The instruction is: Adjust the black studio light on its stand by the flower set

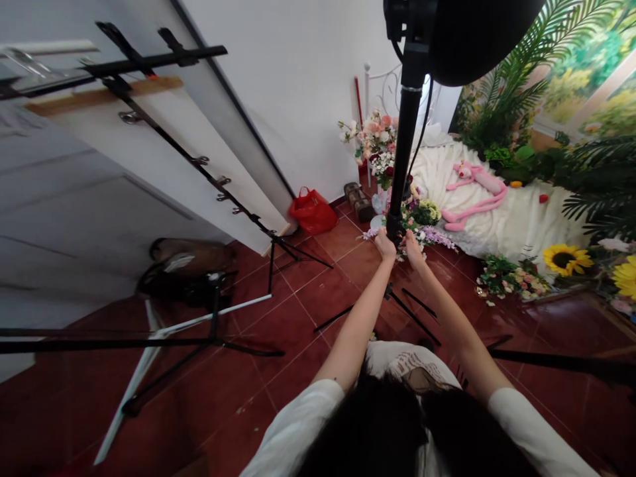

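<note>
A black light stand (405,146) rises upright before me, with a dark lamp head (477,40) on top and a cable hanging beside the pole. Its collar (395,226) sits between my two hands. My left hand (385,245) is closed around the stand at the collar's left side. On the right side of the collar, my right hand (411,248) has its fingers pinched on the stand's knob, which they largely cover. The stand's spread legs (415,318) rest on the red tiles beneath my forearms.
On the left, a black stand with clips (173,142) leans by a white board (209,172). A red bag (314,211) lies by the wall. Flowers (380,136), a pink plush toy (479,189) on white cloth and sunflowers (566,258) are at the right.
</note>
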Demonstrator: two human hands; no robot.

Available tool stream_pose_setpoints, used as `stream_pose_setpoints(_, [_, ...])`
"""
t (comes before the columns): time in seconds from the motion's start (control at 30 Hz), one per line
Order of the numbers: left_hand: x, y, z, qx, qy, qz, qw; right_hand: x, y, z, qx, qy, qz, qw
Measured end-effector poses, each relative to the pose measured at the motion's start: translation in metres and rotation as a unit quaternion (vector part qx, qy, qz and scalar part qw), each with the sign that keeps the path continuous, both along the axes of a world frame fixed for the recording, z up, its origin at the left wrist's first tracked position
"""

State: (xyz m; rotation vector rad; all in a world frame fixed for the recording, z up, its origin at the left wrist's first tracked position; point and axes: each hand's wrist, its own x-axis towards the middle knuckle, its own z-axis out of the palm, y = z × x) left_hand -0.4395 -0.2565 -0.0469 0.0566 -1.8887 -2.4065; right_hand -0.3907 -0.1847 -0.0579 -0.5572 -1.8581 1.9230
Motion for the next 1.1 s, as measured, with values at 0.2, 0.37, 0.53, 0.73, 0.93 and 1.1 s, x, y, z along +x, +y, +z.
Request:
stream_pose_setpoints(0.2, [-0.001,0.001,0.001,0.012,0.024,-0.007,1.0,-0.006,-0.001,0.012,0.006,-0.006,-0.03,1.0])
stream_pose_setpoints(0.37, [0.002,-0.001,0.002,-0.005,0.007,-0.005,1.0,0.009,-0.005,0.011,-0.087,-0.031,-0.022,0.995])
stream_pose_setpoints(0.53, [0.031,-0.011,-0.032,-0.097,0.039,0.048,0.993,0.072,0.006,-0.008,-0.18,-0.07,0.037,0.981])
stream_pose_setpoints(0.73, [0.092,-0.032,-0.096,-0.294,-0.047,-0.012,0.954,0.193,0.034,-0.044,-0.242,-0.095,-0.078,0.962])
stream_pose_setpoints(0.93, [0.138,-0.008,-0.127,-0.341,-0.118,-0.166,0.918,0.311,0.051,-0.065,-0.275,-0.073,-0.252,0.925])
stream_pose_setpoints(1.1, [0.178,0.07,-0.115,-0.309,-0.066,-0.338,0.887,0.379,0.045,-0.06,-0.29,-0.018,-0.373,0.881])
